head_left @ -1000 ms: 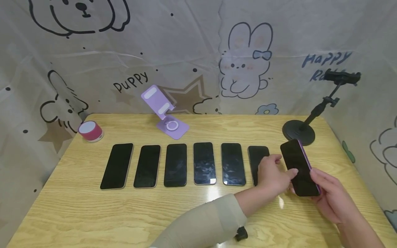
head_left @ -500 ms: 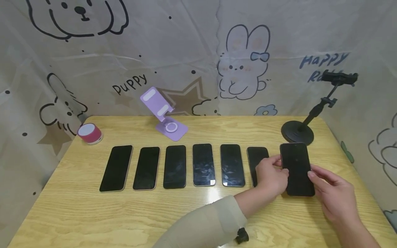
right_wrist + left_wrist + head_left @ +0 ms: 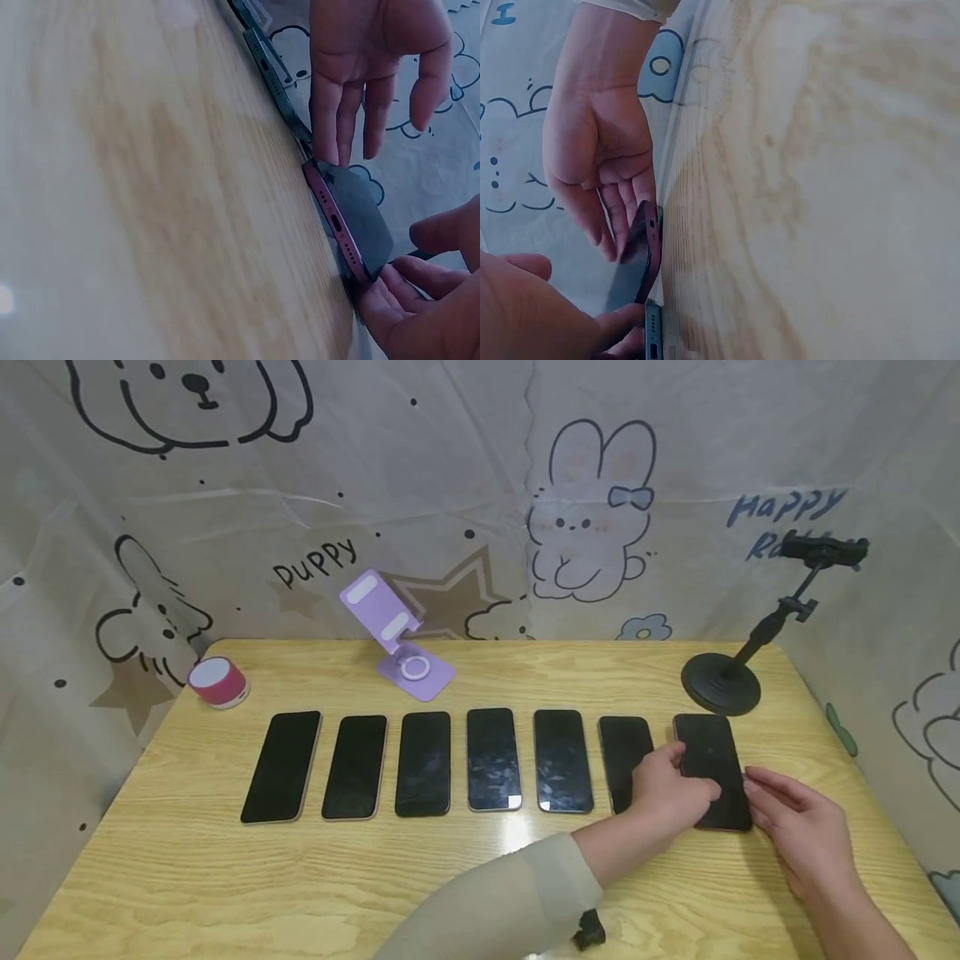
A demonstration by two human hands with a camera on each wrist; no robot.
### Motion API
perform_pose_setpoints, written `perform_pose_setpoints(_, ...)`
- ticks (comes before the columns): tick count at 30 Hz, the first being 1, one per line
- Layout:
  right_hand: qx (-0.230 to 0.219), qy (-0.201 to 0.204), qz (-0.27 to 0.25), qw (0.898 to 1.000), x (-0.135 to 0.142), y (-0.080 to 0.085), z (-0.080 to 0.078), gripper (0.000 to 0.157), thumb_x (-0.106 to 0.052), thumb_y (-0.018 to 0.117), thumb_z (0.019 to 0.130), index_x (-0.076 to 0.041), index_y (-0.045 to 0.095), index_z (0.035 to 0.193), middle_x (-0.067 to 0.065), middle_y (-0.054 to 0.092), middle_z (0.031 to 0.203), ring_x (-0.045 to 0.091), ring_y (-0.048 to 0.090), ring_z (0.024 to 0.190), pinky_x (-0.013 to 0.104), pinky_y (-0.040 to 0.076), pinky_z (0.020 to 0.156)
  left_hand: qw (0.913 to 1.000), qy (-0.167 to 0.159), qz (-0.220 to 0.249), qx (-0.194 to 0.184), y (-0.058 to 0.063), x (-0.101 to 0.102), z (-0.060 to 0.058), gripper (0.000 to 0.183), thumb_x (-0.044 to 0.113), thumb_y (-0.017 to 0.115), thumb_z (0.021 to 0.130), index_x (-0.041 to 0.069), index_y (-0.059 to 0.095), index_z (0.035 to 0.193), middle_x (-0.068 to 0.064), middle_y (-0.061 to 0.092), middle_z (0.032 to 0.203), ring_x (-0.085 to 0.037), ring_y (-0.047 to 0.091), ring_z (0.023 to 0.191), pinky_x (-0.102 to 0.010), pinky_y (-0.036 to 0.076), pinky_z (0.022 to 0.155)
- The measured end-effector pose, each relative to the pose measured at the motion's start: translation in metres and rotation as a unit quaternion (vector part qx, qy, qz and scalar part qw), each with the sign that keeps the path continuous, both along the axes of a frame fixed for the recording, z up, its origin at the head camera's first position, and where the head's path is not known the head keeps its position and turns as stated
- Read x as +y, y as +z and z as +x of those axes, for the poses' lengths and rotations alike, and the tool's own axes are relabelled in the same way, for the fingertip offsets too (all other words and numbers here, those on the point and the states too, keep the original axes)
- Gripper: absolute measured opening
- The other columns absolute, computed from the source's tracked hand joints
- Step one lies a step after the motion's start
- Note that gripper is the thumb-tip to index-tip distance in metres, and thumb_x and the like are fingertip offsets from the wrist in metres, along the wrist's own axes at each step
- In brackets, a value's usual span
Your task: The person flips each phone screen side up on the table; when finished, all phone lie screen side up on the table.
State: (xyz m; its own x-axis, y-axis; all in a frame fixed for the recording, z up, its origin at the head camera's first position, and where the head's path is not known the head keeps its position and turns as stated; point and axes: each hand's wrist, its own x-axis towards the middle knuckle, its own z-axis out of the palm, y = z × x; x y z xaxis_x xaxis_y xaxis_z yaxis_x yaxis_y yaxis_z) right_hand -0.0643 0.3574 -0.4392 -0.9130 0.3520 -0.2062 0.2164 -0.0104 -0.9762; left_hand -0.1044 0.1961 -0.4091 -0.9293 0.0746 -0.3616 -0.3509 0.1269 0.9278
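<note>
A dark-screened phone (image 3: 714, 767) with a purple-red edge (image 3: 335, 220) is the rightmost of a row, flat or nearly flat on the table. My left hand (image 3: 670, 789) is at its left side, fingertips by the edge and thumb above the screen. In the right wrist view, the left hand (image 3: 371, 64) has fairly straight fingers, its thumb apart from the phone. My right hand (image 3: 806, 831) touches the right edge with its fingertips. In the left wrist view, the right hand (image 3: 604, 135) also has straight fingers. Another black phone (image 3: 626, 760) is partly behind the left hand.
Several more phones (image 3: 423, 764) lie face up leftward along the wooden table (image 3: 300, 885). Behind them stand a purple phone stand (image 3: 382, 610) and a pink speaker-like cylinder (image 3: 218, 682). A black phone holder (image 3: 722, 683) with a round base is at the back right.
The rightmost phone has come down from a tilted, raised pose to the table, in line with the others. My left thumb moved over its screen; the right hand's fingers straightened at its edge.
</note>
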Motion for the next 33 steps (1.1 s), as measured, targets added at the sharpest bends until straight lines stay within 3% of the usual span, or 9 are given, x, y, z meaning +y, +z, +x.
perform_pose_setpoints(4, -0.034, 0.044, 0.084, 0.995, 0.001, 0.001, -0.001, 0.052, -0.016, 0.066, 0.098, 0.01, 0.05, 0.14, -0.014, 0.067, 0.106, -0.008, 0.06, 0.092, 0.015, 0.052, 0.074, 0.9988, -0.037, -0.029, -0.011, 0.003, 0.002, 0.001, 0.071, 0.015, 0.084, 0.07, 0.02, 0.06, 0.136, 0.009, 0.06, 0.127, -0.008, 0.053, 0.118, -0.029, 0.047, 0.093)
perform_pose_setpoints(8, -0.066, 0.095, 0.221, 0.968, 0.002, 0.003, 0.0, 0.059, -0.03, 0.06, 0.102, 0.009, 0.046, 0.144, 0.004, 0.063, 0.127, -0.012, 0.053, 0.097, 0.01, 0.048, 0.076, 0.9953, -0.075, -0.06, -0.013, 0.006, 0.005, 0.002, 0.081, 0.024, 0.085, 0.071, 0.024, 0.052, 0.144, 0.012, 0.054, 0.137, -0.011, 0.046, 0.129, -0.033, 0.044, 0.099)
perform_pose_setpoints(12, -0.07, 0.12, 0.266, 0.954, 0.001, 0.004, 0.001, 0.055, -0.028, 0.056, 0.104, 0.009, 0.046, 0.144, 0.025, 0.053, 0.138, -0.01, 0.05, 0.103, 0.009, 0.046, 0.076, 0.9862, -0.127, -0.106, 0.001, 0.009, 0.008, 0.005, 0.087, 0.038, 0.083, 0.075, 0.027, 0.042, 0.151, 0.008, 0.043, 0.148, -0.018, 0.035, 0.139, -0.039, 0.04, 0.104)
perform_pose_setpoints(18, -0.059, 0.13, 0.289, 0.947, -0.002, 0.006, 0.002, 0.059, -0.028, 0.055, 0.104, 0.012, 0.041, 0.145, 0.033, 0.049, 0.139, 0.005, 0.058, 0.108, 0.008, 0.046, 0.074, 0.9772, -0.169, -0.125, 0.031, 0.011, 0.001, 0.01, 0.088, 0.04, 0.078, 0.08, 0.028, 0.033, 0.155, 0.006, 0.036, 0.154, -0.02, 0.032, 0.141, -0.04, 0.039, 0.105)
perform_pose_setpoints(20, -0.068, 0.132, 0.311, 0.939, -0.004, 0.008, 0.002, 0.065, -0.033, 0.055, 0.104, 0.012, 0.038, 0.147, 0.033, 0.049, 0.138, 0.024, 0.06, 0.115, 0.014, 0.048, 0.078, 0.9748, -0.184, -0.116, 0.05, 0.013, -0.011, 0.014, 0.087, 0.036, 0.076, 0.082, 0.025, 0.032, 0.156, 0.007, 0.037, 0.153, -0.017, 0.034, 0.14, -0.038, 0.04, 0.104)
perform_pose_setpoints(23, -0.079, 0.137, 0.356, 0.921, -0.008, 0.013, 0.006, 0.071, -0.04, 0.054, 0.103, 0.009, 0.034, 0.15, 0.036, 0.047, 0.139, 0.051, 0.05, 0.122, 0.04, 0.051, 0.089, 0.9677, -0.209, -0.103, 0.096, 0.018, -0.039, 0.02, 0.086, 0.033, 0.075, 0.085, 0.022, 0.029, 0.158, 0.009, 0.036, 0.154, -0.013, 0.034, 0.139, -0.035, 0.041, 0.104)
perform_pose_setpoints(26, -0.069, 0.156, 0.398, 0.902, -0.014, 0.02, 0.01, 0.075, -0.043, 0.054, 0.102, 0.007, 0.03, 0.152, 0.04, 0.043, 0.139, 0.056, 0.045, 0.121, 0.067, 0.042, 0.089, 0.9603, -0.221, -0.088, 0.146, 0.023, -0.074, 0.027, 0.083, 0.031, 0.071, 0.089, 0.02, 0.027, 0.159, 0.007, 0.035, 0.155, -0.012, 0.034, 0.139, -0.034, 0.038, 0.106)
perform_pose_setpoints(29, -0.019, 0.168, 0.427, 0.888, -0.024, 0.028, 0.013, 0.074, -0.039, 0.059, 0.101, 0.004, 0.029, 0.154, 0.039, 0.041, 0.141, 0.057, 0.045, 0.121, 0.066, 0.044, 0.088, 0.9492, -0.225, -0.103, 0.195, 0.028, -0.113, 0.032, 0.075, 0.028, 0.069, 0.091, 0.017, 0.034, 0.157, 0.003, 0.041, 0.152, -0.014, 0.049, 0.128, -0.035, 0.036, 0.108)
perform_pose_setpoints(33, 0.071, 0.141, 0.425, 0.891, -0.036, 0.043, 0.015, 0.074, -0.028, 0.069, 0.096, -0.011, 0.031, 0.158, 0.025, 0.04, 0.15, 0.05, 0.046, 0.125, 0.023, 0.046, 0.096, 0.9135, -0.242, -0.197, 0.262, 0.033, -0.168, 0.038, 0.062, 0.03, 0.067, 0.093, 0.009, 0.048, 0.148, -0.004, 0.048, 0.148, -0.02, 0.052, 0.128, -0.045, 0.025, 0.114)
